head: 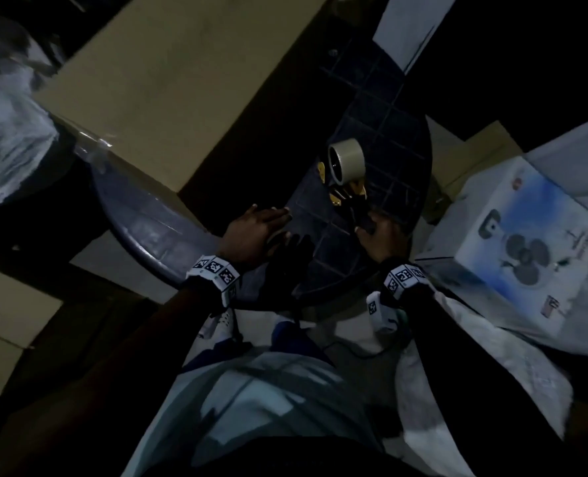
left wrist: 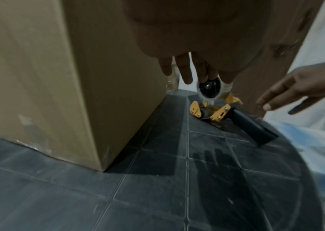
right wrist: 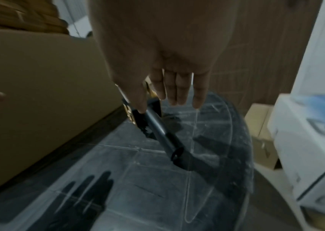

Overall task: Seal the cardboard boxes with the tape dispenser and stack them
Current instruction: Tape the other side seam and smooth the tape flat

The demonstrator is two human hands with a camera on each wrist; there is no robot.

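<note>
Cardboard box (head: 168,80), plain brown with clear tape at one edge, stands on the dark gridded counter (head: 168,232). The tape dispenser (head: 345,173), yellow-framed with a black handle, lies on the counter just right of the box. The left hand (head: 254,232) hovers flat, fingers straight. The right hand (head: 376,235) reaches the handle, fingers extended, not yet curled around it. A white fan carton (head: 526,246) sits right; its printing is unreadable.

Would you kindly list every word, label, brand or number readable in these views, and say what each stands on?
No text can be read.
White printed box: fan picture, a red mark and small print, all too blurred.
Wrist bands: square coded markers only, no words.
Cardboard box: no print visible.
Tape dispenser: no label visible.
</note>
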